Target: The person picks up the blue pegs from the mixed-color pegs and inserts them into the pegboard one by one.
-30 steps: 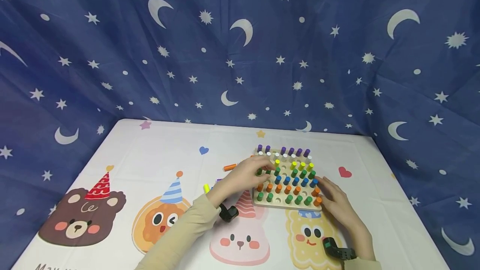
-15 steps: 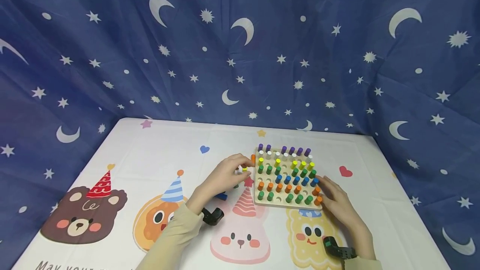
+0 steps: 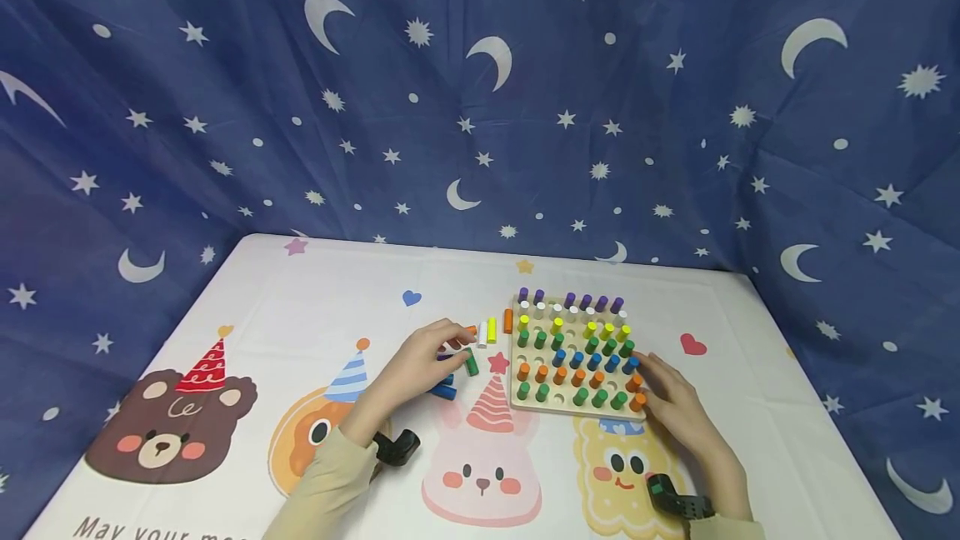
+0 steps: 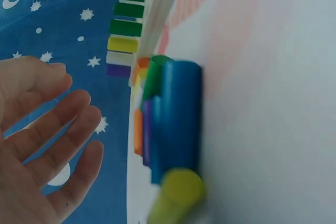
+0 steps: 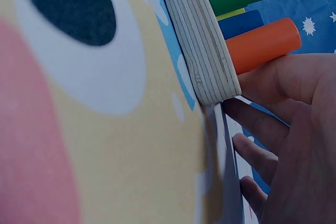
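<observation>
A wooden pegboard point(image 3: 525, 408) stands right of centre on the table, with rows of coloured pegs upright in its holes. My left hand point(image 3: 420, 363) hovers over the loose pegs left of the board, fingers loosely bent and holding nothing. Beneath and beside it lie a green peg point(image 3: 471, 362), a blue peg point(image 4: 181, 114), a purple peg point(image 4: 147, 132) and a yellow peg point(image 4: 181, 190). My right hand point(image 3: 675, 400) rests at the board's right edge, fingers relaxed. Its thumb lies close by the corner orange peg point(image 5: 265, 45); whether they touch, I cannot tell.
An orange peg point(image 3: 508, 321), a yellow peg point(image 3: 492, 330) and a white peg point(image 3: 482, 335) lie between the left hand and the board. Some holes in the board hold no peg. A patterned cloth point(image 3: 360, 273) covers the table; a blue star curtain point(image 3: 480, 107) hangs behind.
My left hand has moved from over the board's left side leftward to the loose pegs, uncovering the left ends of the yellow and green rows. The right hand has stayed in place.
</observation>
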Demonstrator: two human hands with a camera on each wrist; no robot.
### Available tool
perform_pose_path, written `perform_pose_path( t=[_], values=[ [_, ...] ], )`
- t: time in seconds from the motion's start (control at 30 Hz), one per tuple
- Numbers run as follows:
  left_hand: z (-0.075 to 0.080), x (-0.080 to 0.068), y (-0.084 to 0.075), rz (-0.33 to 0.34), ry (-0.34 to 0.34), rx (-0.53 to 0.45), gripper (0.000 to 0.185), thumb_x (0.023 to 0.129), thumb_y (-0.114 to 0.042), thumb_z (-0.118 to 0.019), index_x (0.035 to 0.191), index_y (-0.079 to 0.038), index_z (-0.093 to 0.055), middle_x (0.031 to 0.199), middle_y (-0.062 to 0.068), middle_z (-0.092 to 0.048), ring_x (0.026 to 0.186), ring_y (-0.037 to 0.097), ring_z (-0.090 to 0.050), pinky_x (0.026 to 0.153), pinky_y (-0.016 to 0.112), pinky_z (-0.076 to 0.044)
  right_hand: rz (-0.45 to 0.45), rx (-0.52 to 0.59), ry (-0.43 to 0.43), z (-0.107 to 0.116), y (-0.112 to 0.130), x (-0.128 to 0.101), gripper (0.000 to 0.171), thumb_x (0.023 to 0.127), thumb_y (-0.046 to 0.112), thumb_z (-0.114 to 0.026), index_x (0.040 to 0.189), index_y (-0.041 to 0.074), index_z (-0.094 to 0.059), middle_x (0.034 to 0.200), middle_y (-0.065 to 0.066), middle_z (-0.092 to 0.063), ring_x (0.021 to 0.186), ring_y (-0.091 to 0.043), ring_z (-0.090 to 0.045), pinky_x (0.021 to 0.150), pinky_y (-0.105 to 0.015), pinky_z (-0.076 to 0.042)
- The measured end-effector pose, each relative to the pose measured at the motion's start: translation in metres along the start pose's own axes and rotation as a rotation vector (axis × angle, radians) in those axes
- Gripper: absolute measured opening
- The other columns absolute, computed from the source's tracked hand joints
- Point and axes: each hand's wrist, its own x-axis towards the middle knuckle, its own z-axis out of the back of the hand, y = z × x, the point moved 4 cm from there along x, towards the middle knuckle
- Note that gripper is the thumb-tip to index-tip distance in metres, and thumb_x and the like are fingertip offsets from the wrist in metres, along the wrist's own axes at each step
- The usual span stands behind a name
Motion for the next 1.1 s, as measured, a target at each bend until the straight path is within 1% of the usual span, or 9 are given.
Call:
perform_pose_path(
  t=[0.17, 0.4, 0.5, 0.63, 0.77, 0.9, 1.1],
  values=[
    [0.003, -0.009, 0.006, 0.044, -0.004, 0.015, 0.022, 0.088, -0.013, -0.066, 0.110, -0.012, -0.068, 0.103, 0.001, -0.067, 0.096, 0.014, -0.062, 0.084, 0.037, -0.054, 0.000, 0.000, -0.001, 0.000, 0.000, 0.000, 0.056, 0.092, 0.010, -0.053, 0.146, 0.009, -0.038, 0.155, -0.028, -0.022, 0.141, -0.052, -0.018, 0.106, -0.074, -0.015],
    [0.005, -0.019, 0.014, 0.043, 0.011, 0.072, 0.021, 0.088, -0.013, -0.066, 0.109, -0.013, -0.067, 0.101, 0.000, -0.067, 0.091, 0.012, -0.059, 0.082, 0.032, -0.051, -0.015, 0.005, 0.002, 0.000, 0.000, 0.000, 0.056, 0.092, 0.010, -0.053, 0.147, 0.009, -0.037, 0.155, -0.028, -0.022, 0.141, -0.052, -0.017, 0.106, -0.074, -0.015],
    [0.005, -0.023, 0.016, 0.044, 0.014, 0.095, 0.021, 0.088, -0.014, -0.067, 0.109, -0.014, -0.068, 0.100, -0.001, -0.068, 0.091, 0.013, -0.060, 0.084, 0.033, -0.051, -0.014, 0.007, 0.001, 0.000, 0.000, 0.000, 0.056, 0.093, 0.010, -0.052, 0.147, 0.009, -0.037, 0.155, -0.028, -0.022, 0.141, -0.052, -0.017, 0.106, -0.074, -0.015],
    [0.006, -0.025, 0.019, 0.024, 0.022, 0.124, 0.021, 0.087, -0.014, -0.069, 0.108, -0.014, -0.068, 0.099, -0.002, -0.068, 0.091, 0.014, -0.061, 0.084, 0.035, -0.051, -0.004, 0.006, -0.003, 0.000, -0.001, 0.000, 0.056, 0.092, 0.009, -0.052, 0.146, 0.009, -0.038, 0.155, -0.028, -0.022, 0.141, -0.052, -0.017, 0.106, -0.074, -0.015],
    [0.006, -0.025, 0.022, -0.005, 0.045, 0.162, 0.019, 0.087, -0.015, -0.069, 0.106, -0.015, -0.069, 0.098, -0.005, -0.068, 0.091, 0.012, -0.061, 0.085, 0.034, -0.052, -0.004, 0.007, -0.001, -0.001, -0.001, 0.000, 0.056, 0.092, 0.009, -0.052, 0.146, 0.009, -0.038, 0.155, -0.027, -0.022, 0.141, -0.052, -0.017, 0.106, -0.074, -0.015],
    [0.007, -0.023, 0.023, -0.039, 0.084, 0.214, 0.016, 0.088, -0.016, -0.068, 0.103, -0.017, -0.069, 0.097, -0.007, -0.067, 0.090, 0.010, -0.059, 0.086, 0.033, -0.052, -0.007, 0.004, -0.001, -0.001, 0.000, 0.000, 0.056, 0.092, 0.009, -0.052, 0.146, 0.009, -0.038, 0.155, -0.027, -0.021, 0.141, -0.052, -0.017, 0.106, -0.074, -0.015],
    [0.006, -0.018, 0.023, -0.081, 0.157, 0.282, 0.016, 0.088, -0.015, -0.068, 0.104, -0.017, -0.069, 0.096, -0.006, -0.066, 0.089, 0.008, -0.057, 0.085, 0.032, -0.052, -0.007, -0.003, -0.002, 0.000, 0.000, 0.000, 0.056, 0.092, 0.009, -0.052, 0.146, 0.009, -0.038, 0.155, -0.027, -0.022, 0.141, -0.052, -0.017, 0.106, -0.074, -0.015]
  ],
)
